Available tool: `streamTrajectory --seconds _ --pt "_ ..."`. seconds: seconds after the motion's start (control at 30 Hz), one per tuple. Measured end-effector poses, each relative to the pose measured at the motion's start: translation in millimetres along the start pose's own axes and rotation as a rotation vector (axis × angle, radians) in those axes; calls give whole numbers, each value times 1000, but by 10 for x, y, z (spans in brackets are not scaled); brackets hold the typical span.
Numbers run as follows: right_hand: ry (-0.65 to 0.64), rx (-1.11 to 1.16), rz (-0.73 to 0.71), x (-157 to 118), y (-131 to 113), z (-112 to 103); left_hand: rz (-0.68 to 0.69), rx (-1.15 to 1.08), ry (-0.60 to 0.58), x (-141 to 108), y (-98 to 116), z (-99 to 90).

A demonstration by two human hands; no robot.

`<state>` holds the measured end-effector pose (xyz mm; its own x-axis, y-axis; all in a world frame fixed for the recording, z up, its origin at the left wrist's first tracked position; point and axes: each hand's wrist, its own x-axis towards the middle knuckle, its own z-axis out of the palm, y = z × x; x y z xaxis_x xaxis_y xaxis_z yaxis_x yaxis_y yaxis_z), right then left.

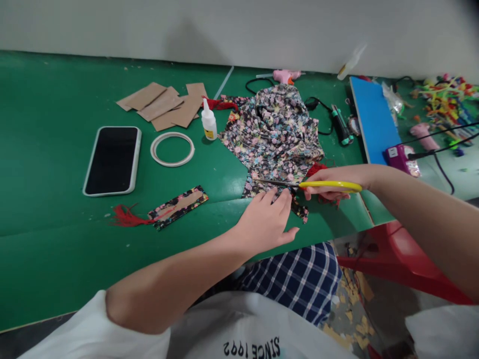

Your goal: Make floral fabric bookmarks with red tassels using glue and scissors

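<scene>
A pair of scissors [331, 186] with yellow handles is gripped in my right hand [322, 180]. Its blades point left across the lower part of a dark floral fabric [277, 129], which lies rumpled on the green table. My left hand [267, 217] rests flat on the fabric's near edge, fingers stretched out just below the blades. Red yarn [317, 168] lies beside and partly under my right hand. To the left is a fabric-edged cardboard strip [179, 207] with a red tassel [130, 216]. Whether the blades are apart I cannot tell.
A glue bottle [208, 121], a roll of tape [172, 163], a phone [113, 159] and cardboard pieces [164, 104] lie left of the fabric. Behind it is a pink glue gun [286, 76]. A utility knife [341, 125] and a blue board [374, 117] lie to the right.
</scene>
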<state>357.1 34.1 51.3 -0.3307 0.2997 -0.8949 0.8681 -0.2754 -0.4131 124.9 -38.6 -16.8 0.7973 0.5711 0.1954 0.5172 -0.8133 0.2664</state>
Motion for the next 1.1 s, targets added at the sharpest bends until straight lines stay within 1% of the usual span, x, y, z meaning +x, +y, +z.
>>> streamTrajectory --seconds 0.17,0.3,0.43,0.5,0.57,0.63,0.8,0.9,1.0,1.1 --pt "37 -38 25 -35 -74 -10 -7 -2 -6 0 -3 5" --pt "65 -96 3 -39 -72 -46 -8 -3 -2 -2 -1 12" --pt "28 -129 13 -19 -37 -81 -2 -1 3 0 -5 17" --pt "31 -133 27 -21 -48 -77 -3 -4 4 1 -7 17" --pt "35 -154 6 -37 -89 -58 -6 -6 1 -1 -5 14" --pt "11 -183 -8 -63 -150 -34 -10 -6 -2 -4 -2 11" --pt "-62 -210 47 -93 -265 -5 -4 -7 -10 -6 2 5" --pt "-70 -204 40 -78 -279 -15 3 -10 -11 -3 -2 3" --pt "-84 -198 3 -60 -286 -35 6 -5 -2 0 -7 -3" --pt "-51 -180 -14 -49 -308 -50 8 -1 5 -1 -7 -11"
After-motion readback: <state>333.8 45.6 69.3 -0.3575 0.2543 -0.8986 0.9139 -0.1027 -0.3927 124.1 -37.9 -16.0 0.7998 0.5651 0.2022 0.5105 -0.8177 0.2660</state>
